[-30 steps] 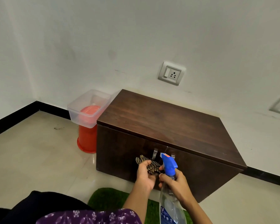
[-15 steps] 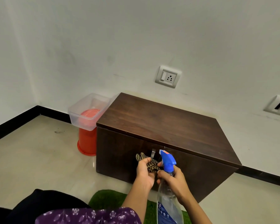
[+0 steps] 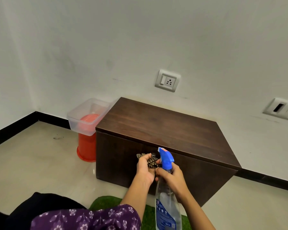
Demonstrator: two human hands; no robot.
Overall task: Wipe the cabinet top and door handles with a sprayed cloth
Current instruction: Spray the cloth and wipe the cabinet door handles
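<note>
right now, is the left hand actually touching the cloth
Touching. The head view shows the left hand with its fingers curled round the checked cloth, which is bunched in front of the cabinet door.

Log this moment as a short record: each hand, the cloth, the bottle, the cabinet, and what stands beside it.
left hand: grips checked cloth in front of the cabinet doors
right hand: grips spray bottle at its neck, blue trigger head beside the cloth
cabinet top: dark wood, touched by neither hand
door handle: only a metal sliver shows above the cloth
beside cabinet: clear container resting on orange bucket, on its left
floor: green mat below the arms
</note>
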